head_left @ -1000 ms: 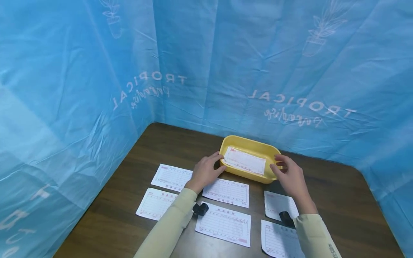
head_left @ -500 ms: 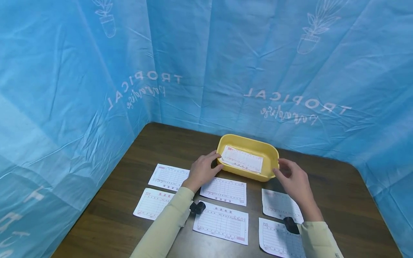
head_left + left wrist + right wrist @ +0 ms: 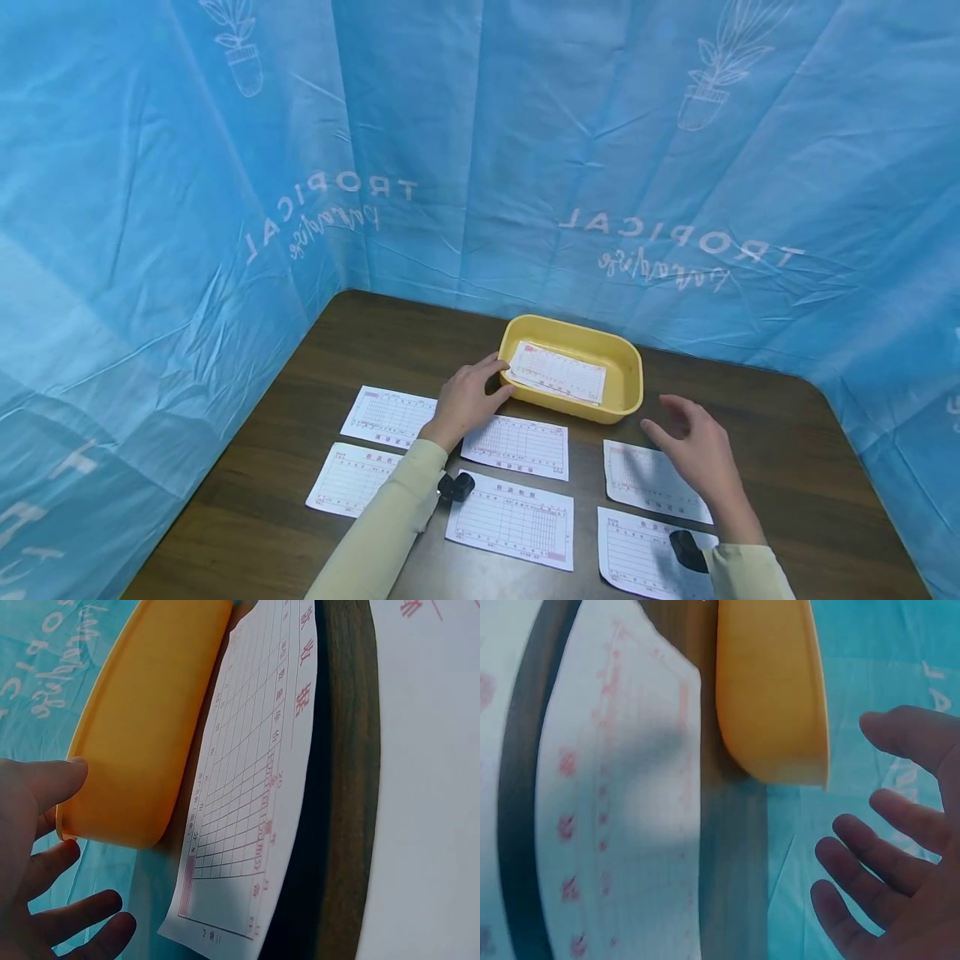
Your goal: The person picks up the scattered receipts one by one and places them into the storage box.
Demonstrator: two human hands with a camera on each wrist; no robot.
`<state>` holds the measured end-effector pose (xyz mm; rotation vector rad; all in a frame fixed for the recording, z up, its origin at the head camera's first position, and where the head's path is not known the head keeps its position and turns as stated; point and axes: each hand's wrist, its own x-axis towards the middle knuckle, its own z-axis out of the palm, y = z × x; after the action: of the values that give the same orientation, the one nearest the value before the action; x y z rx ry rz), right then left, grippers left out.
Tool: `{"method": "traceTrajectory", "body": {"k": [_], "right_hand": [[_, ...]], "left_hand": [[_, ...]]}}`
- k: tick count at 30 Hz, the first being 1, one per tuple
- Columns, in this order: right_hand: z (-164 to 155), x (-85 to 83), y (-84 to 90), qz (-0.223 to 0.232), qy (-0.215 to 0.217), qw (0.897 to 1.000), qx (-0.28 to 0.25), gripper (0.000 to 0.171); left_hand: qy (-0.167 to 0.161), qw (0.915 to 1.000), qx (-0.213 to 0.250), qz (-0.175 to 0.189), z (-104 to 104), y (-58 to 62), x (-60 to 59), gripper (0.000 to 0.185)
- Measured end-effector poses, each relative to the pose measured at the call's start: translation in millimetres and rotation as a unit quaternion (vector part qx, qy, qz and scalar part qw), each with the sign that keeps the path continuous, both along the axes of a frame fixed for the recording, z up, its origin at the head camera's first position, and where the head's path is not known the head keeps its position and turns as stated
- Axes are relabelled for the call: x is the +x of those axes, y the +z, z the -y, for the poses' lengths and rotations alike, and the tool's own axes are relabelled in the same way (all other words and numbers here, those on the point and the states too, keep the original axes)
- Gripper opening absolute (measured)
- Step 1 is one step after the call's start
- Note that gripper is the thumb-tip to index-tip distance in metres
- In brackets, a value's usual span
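Left hand [image 3: 463, 398] touches yellow tray [image 3: 626, 392] — right hand [image 3: 697, 450] apart.

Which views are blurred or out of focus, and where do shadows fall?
Head view: sharp; the right hand shadows the paper form under it. Left wrist view: the near form is readable, the left hand soft. Right wrist view: the paper and the yellow tray are blurred.

makeshift desk booth; dark wooden table [image 3: 375, 342] walled by blue printed plastic sheeting [image 3: 525, 150]; paper forms [image 3: 516, 447]
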<state>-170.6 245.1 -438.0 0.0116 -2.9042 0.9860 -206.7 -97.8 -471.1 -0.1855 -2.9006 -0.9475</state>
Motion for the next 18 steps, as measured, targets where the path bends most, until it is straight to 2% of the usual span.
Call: {"method": "traceTrajectory", "body": {"k": [10,18], "right_hand": [[-24.8,12.1,-6.7,0.047,-0.035,0.996,0.074,0.089],[-42.7,18.0,-18.2,0.097,-0.092,0.988,0.078,0.106]], "left_hand": [[-0.002,1.0000,0.003,0.001,1.0,-0.6,1.5,0.047],[-0.003,1.0000,0.001,-0.001,0.7,-1.6,0.0,0.047]]}}
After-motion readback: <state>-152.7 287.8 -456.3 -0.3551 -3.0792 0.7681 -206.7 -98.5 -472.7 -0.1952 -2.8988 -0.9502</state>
